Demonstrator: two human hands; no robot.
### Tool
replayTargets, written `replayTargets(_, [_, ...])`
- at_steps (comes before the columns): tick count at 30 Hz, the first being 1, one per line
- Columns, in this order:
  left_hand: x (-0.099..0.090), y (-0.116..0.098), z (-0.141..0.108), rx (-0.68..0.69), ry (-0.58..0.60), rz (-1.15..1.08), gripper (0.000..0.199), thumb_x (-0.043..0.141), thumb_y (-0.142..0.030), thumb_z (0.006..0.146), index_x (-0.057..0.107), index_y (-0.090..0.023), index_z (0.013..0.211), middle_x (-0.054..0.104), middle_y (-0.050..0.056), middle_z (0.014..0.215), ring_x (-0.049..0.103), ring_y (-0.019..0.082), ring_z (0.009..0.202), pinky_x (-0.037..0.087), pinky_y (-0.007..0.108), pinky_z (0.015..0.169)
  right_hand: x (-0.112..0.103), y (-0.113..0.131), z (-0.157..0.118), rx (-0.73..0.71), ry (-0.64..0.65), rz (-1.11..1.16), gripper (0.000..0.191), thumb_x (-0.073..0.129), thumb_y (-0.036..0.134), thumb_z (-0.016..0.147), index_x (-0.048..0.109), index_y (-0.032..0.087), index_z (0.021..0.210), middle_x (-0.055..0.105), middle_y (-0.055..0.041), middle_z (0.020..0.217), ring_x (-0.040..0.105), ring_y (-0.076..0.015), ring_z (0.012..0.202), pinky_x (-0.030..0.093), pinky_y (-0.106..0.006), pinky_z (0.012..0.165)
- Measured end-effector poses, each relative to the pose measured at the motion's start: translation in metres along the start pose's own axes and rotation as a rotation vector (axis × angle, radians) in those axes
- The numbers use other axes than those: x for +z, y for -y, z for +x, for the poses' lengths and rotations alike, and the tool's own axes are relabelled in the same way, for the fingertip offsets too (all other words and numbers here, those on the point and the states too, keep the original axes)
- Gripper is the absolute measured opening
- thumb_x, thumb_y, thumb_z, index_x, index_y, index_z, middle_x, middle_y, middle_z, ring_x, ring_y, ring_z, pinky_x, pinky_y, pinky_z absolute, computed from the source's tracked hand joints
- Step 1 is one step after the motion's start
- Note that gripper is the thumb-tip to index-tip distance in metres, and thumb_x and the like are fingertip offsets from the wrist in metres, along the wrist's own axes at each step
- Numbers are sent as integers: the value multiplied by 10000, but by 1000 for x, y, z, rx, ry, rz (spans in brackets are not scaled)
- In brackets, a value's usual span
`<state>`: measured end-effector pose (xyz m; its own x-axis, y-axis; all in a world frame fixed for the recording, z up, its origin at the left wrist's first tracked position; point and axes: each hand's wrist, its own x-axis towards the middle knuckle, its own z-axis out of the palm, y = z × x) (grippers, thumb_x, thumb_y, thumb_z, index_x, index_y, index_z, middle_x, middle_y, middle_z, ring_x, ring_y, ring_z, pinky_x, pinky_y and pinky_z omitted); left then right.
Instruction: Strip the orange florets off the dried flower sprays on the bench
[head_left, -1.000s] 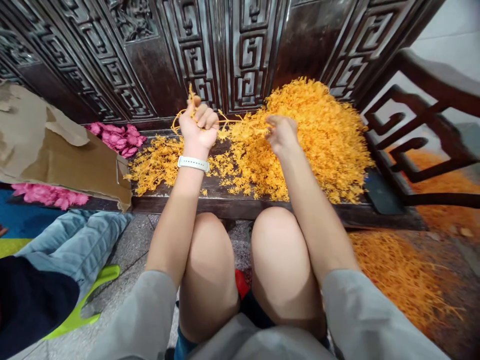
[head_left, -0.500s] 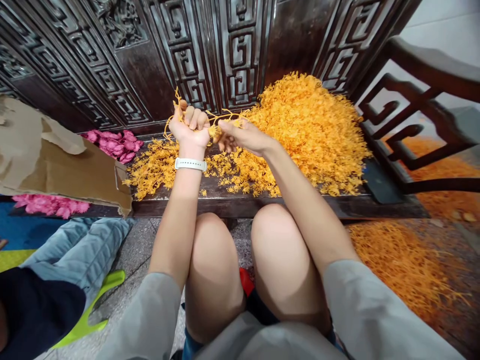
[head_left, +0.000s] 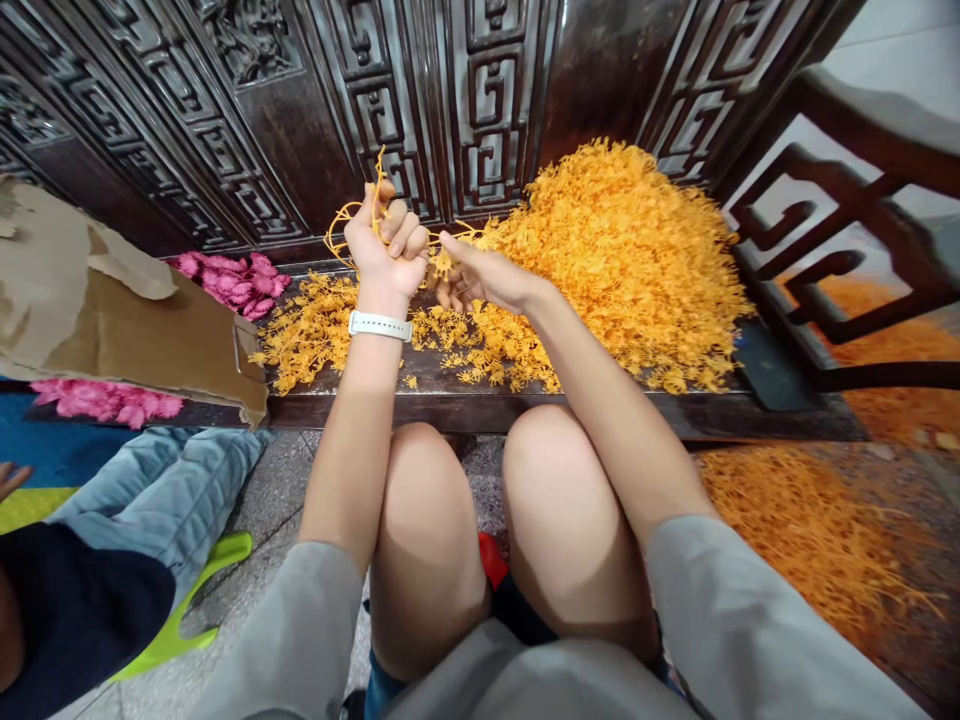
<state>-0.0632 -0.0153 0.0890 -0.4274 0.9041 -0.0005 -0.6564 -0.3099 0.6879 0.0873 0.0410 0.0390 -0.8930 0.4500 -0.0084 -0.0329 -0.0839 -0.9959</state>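
My left hand [head_left: 386, 245], with a pale watch strap at the wrist, is closed around thin orange stems [head_left: 341, 232] that loop out to its left and stick up above it. Just to its right, my right hand [head_left: 480, 275] has its thumb and fingers at a small orange flower piece [head_left: 441, 264]. The hands nearly touch, over a dark wooden bench [head_left: 420, 408]. A large heap of orange flower pieces [head_left: 630, 260] rises behind and right of my right hand. A smaller orange pile [head_left: 307, 335] lies left of my left wrist.
A torn cardboard box [head_left: 135, 320] stands at left, with pink flowers [head_left: 232, 283] behind it. A person in jeans [head_left: 165, 490] sits by a green stool [head_left: 176, 635]. Orange stems [head_left: 810, 530] cover the floor at right, near a dark wooden chair back [head_left: 847, 190].
My left hand has turned slightly and its upright stem has shifted right and up. The view has moved a little. At the far left, part of the other person's hand now shows more.
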Motion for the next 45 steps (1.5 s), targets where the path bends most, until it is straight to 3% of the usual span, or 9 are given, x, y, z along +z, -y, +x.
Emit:
replayTargets(5, [-2, -1, 0, 30, -11, -29, 537, 285, -431, 1175, 622, -242, 803, 299, -57, 445, 234, 89, 325, 232, 232, 378, -5, -2, -1, 6, 11, 29, 597, 604, 759, 975, 638, 166, 913, 624, -62, 730, 529, -136, 605, 401, -248, 501])
replayTargets(10, [1, 1, -2, 7, -43, -30, 543, 307, -484, 1165, 584, -243, 765, 267, -64, 442, 244, 97, 320, 228, 238, 364, 0, 0, -3, 37, 163, 5, 706, 484, 820, 991, 661, 141, 911, 616, -53, 718, 489, -112, 564, 398, -256, 496])
replayTargets(16, [4, 3, -12, -51, 74, -120, 515, 356, -436, 1163, 547, -225, 734, 266, -74, 434, 200, 73, 312, 190, 220, 358, 7, -3, -2, 69, 183, -115, 719, 346, 794, 1046, 646, 159, 892, 550, -9, 633, 430, -109, 531, 378, -251, 499])
replayTargets(22, [-6, -3, -11, 4, 72, -120, 516, 355, -393, 1167, 574, -218, 735, 248, -80, 446, 177, 67, 320, 175, 212, 365, 18, 1, -14, 35, 176, -177, 611, 298, 610, 1133, 459, 211, 699, 373, 48, 505, 284, -102, 490, 251, -259, 495])
replayTargets(28, [-11, -6, 0, 30, -61, -206, 525, 342, -367, 1176, 478, -195, 699, 243, -87, 447, 174, 54, 324, 129, 190, 359, 43, 2, -33, 3, 233, -95, 500, 318, 373, 1136, 316, 233, 656, 258, 69, 538, 171, -115, 524, 197, -284, 532])
replayTargets(35, [-44, -11, 23, 128, -193, -361, 483, 287, -245, 1161, 399, -211, 693, 234, -85, 433, 190, 66, 305, 147, 207, 358, 88, -5, -86, 28, 763, -273, 585, 514, 630, 1054, 407, 219, 651, 350, 46, 634, 303, -119, 615, 303, -309, 645])
replayTargets(38, [-49, -7, 20, 93, -157, -419, 480, 277, -255, 1165, 420, -216, 708, 239, -84, 427, 207, 71, 301, 162, 210, 354, 78, -5, -92, -2, 581, -203, 597, 498, 636, 1063, 436, 214, 646, 387, 39, 631, 328, -119, 613, 317, -306, 645])
replayTargets(41, [-45, -5, 15, 83, -148, -425, 471, 289, -278, 1169, 426, -219, 722, 245, -86, 429, 209, 75, 302, 164, 214, 351, 52, -10, -86, -20, 131, -69, 536, 591, 626, 1027, 492, 216, 695, 359, 61, 598, 277, -106, 549, 236, -292, 548])
replayTargets(45, [-42, -5, 13, 94, -157, -423, 468, 274, -281, 1166, 421, -222, 726, 220, -91, 439, 199, 80, 313, 173, 209, 362, 19, -19, -74, -77, -409, 408, 475, 799, 517, 881, 417, 246, 800, 244, 107, 618, 121, -91, 523, 128, -262, 476])
